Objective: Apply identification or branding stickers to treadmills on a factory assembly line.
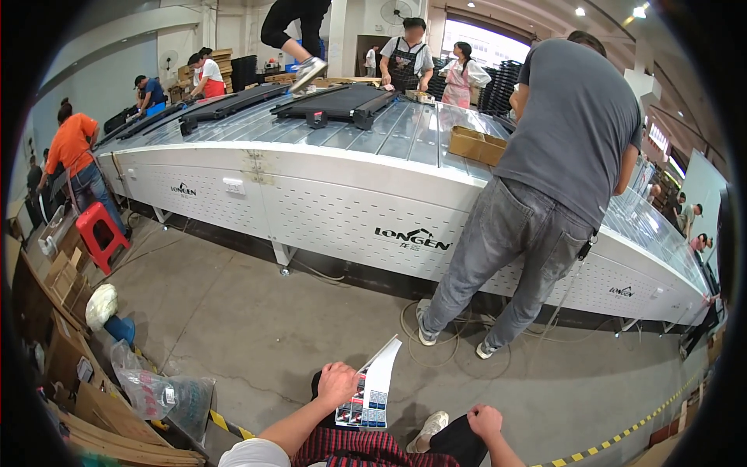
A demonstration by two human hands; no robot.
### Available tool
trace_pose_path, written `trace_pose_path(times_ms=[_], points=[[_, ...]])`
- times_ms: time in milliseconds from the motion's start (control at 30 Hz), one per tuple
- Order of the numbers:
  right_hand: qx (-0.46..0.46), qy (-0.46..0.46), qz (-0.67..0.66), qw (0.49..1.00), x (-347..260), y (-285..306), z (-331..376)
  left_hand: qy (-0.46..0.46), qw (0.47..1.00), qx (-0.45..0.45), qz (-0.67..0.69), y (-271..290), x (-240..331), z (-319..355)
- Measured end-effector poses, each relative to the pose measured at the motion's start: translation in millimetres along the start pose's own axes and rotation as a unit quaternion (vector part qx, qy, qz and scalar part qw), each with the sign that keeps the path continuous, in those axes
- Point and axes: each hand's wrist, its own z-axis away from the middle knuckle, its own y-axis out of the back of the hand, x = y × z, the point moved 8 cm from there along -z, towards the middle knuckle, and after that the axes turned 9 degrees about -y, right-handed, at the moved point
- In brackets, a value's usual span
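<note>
A workshop's white conveyor (327,198) is spanning twelve o'clock. At six, the left hand (338,384) is clamping label sheets (377,399), apparently steadying them; the right hand (485,420), grip unclear, is resting on a knee (457,442) at five.

Open floor (257,311) ahead of left hand (338,384), white conveyor (327,202) beyond, co-worker's legs (475,249) right, plastic bag (156,393) left

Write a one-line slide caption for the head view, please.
Left hand holding printed sheets, right hand near the right knee, before a long white-sided platform.
</note>
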Motion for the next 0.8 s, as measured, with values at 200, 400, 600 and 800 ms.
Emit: trace_pose_path(times_ms=[200, 400, 600, 800], points=[[0.010, 0.005, 0.002, 1.000, -2.1, -1.8, -2.5, -0.012, 1.000, 0.003, 0.001, 1.8, 6.7, -3.0], [0.002, 0.017, -0.003, 1.000, -18.0, -1.3, -3.6, -0.017, 1.000, -0.003, 0.000, -1.8, 11.5, -5.1], [0.014, 0.047, 0.007, 0.999, -29.9, -1.1, -3.6, -0.014, 1.000, -0.010, -0.005, -3.0, 10.0, -3.9], [0.021, 0.049, 0.018, 0.998, -25.7, 3.6, -1.0, 0.004, 1.000, -0.006, 0.010, 5.3, 2.4, -0.1]])
